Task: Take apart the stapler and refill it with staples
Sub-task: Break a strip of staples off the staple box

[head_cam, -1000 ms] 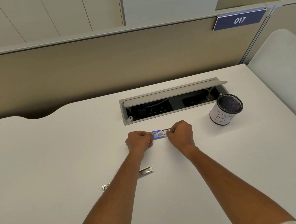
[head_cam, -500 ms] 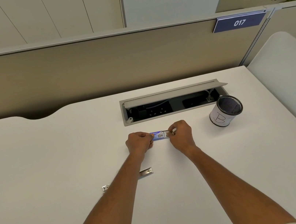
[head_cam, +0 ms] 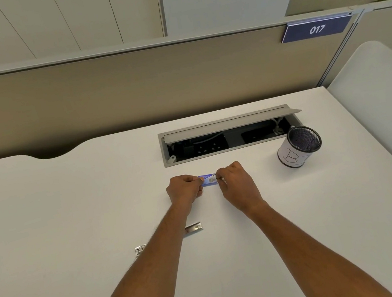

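Observation:
A small blue and white staple box (head_cam: 209,179) is held between both hands above the white desk (head_cam: 48,221). My left hand (head_cam: 185,190) pinches its left end. My right hand (head_cam: 236,183) pinches its right end with fingertips at the flap. A long metal stapler part (head_cam: 193,228) lies on the desk nearer me, its middle hidden under my left forearm; its other end (head_cam: 141,249) shows to the left.
An open cable tray (head_cam: 226,136) with sockets is sunk into the desk behind the hands. A mesh pen cup (head_cam: 299,147) wrapped in white paper stands to the right. A beige partition with a blue 017 sign (head_cam: 315,28) runs along the back.
The hands stay on the staple box in nearly the same spot. My right fingers have shifted slightly at the box's right end.

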Demonstrator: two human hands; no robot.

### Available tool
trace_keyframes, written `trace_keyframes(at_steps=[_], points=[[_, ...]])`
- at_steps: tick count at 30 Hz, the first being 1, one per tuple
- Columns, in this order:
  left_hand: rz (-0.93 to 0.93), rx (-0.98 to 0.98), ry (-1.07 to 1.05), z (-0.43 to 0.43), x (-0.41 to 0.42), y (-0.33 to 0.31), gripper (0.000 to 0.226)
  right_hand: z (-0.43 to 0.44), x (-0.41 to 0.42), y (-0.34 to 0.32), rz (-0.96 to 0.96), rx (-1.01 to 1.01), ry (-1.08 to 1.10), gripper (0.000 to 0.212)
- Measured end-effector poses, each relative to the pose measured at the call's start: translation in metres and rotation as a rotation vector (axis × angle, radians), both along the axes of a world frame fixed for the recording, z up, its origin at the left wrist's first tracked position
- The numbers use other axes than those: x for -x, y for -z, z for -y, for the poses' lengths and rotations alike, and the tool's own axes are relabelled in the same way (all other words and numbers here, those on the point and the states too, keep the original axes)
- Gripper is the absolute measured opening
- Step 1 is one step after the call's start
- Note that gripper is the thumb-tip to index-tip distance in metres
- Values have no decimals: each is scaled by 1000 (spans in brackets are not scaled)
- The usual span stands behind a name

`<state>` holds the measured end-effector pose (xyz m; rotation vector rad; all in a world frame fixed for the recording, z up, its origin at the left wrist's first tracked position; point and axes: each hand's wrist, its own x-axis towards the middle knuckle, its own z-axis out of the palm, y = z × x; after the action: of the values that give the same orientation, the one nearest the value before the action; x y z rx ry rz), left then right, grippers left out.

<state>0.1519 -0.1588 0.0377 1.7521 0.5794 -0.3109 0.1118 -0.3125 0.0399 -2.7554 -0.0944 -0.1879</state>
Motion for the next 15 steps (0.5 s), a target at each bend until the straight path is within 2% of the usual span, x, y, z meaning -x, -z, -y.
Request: trace_keyframes(at_steps=[5, 11, 15], points=[[3, 15, -9, 0, 0, 1, 11, 3, -1, -7, 31, -134, 60, 16], [-9, 66, -13, -4, 1, 1, 15, 13, -10, -25, 169, -432, 221, 14], [-10, 91, -23, -9, 2, 1, 15, 22, -8, -21, 71, -532, 368, 18]])
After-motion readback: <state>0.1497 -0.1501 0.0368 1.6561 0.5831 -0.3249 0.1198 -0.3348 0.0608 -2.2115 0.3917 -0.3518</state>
